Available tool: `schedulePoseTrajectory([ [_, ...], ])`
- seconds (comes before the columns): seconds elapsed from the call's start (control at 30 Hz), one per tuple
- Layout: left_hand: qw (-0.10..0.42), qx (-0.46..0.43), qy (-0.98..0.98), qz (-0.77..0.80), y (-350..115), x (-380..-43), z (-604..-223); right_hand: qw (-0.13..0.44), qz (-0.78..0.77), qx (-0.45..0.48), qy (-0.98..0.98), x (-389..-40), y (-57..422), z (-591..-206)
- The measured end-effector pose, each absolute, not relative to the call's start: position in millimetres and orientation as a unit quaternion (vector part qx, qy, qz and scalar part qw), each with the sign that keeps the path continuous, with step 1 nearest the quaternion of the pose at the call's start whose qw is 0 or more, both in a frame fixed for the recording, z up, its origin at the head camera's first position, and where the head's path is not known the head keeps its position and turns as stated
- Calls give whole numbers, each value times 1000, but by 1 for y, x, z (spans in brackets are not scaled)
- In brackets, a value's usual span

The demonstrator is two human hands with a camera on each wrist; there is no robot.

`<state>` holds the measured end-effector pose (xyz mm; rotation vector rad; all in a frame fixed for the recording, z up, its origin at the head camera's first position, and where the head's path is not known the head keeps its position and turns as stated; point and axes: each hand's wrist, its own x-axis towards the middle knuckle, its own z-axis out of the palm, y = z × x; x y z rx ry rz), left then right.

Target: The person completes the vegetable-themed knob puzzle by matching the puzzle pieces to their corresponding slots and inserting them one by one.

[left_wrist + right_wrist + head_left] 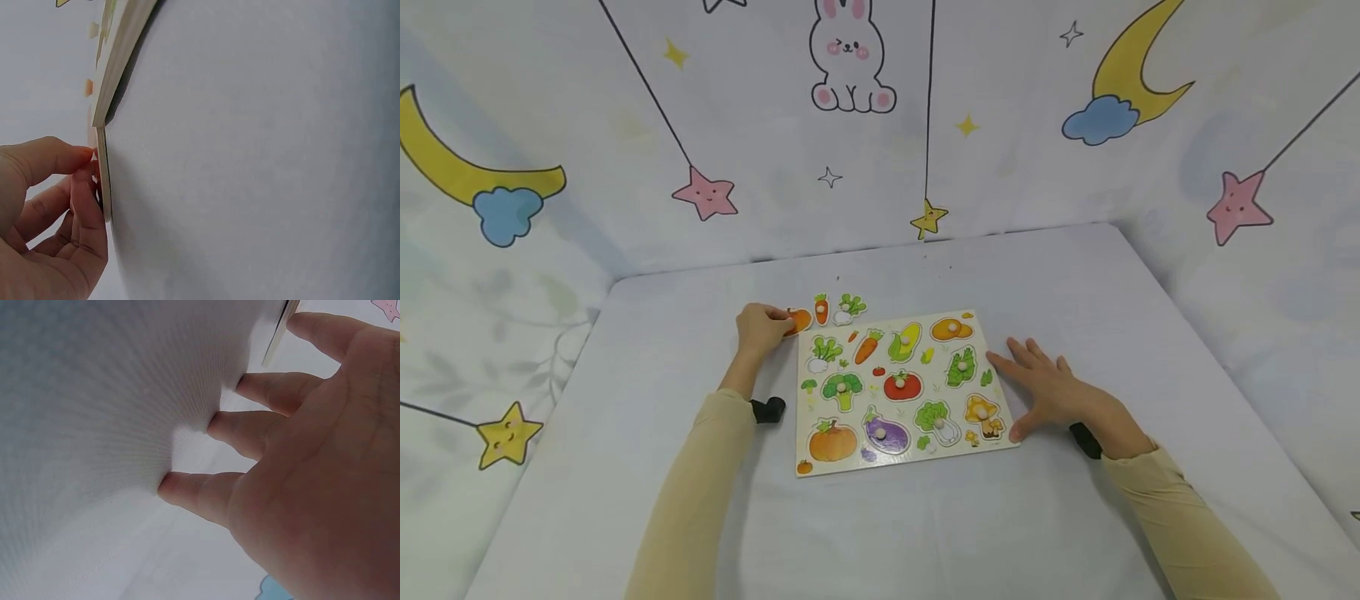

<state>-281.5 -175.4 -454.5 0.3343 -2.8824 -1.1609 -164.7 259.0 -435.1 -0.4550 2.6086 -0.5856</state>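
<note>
Well, saw beige sleeves [692, 492] nearest, at the bottom of the head view. Next, noticed a board [808, 408] lying flat on the white desk [880, 533] between them. Counted along its near row a pumpkin picture [832, 443], an eggplant [891, 440], a cabbage [934, 412] and some mushrooms [984, 408]; behind these, broccoli [833, 383], a tomato [910, 387] and leafy greens [958, 375]; then, along the far row, a turnip picture [825, 354], a carrot picture [867, 348], corn [910, 335] and potatoes [944, 330]. Spotted a round knob on each besides those three pictures. Found the right hand [1052, 387] just beside the board's right edge, with fingers [247, 431] spread apart and, in the right wrist view, tips touching the desk. Could not tell for sure about contact between thumb and board. Found the left hand [760, 327] just off the far left corner, with thumb and fingertips clamped on an orange pumpkin piece [802, 320] close beside the board. Past that, made out a loose carrot piece [822, 313] and a loose turnip piece [844, 317], side by side behind the board's far edge. Farthest off, saw a pale wall [1022, 175] printed with a bunny [847, 71], moons [1117, 67] and stars [707, 196].
</note>
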Motion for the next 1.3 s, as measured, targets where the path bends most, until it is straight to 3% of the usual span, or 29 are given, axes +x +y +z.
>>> schedulePoseTrajectory([
  [0.33, 38, 108, -917, -382, -184, -264, -440, 215, -210, -166, 939, -164, 258, -435],
  [0.67, 37, 31, -924, -379, -179, -226, -425, 213, -211, -167, 939, -166, 261, -437],
  [1.3, -40, -38, -928, -369, -160, -154, -420, 214, -214, -170, 938, -169, 261, -440],
])
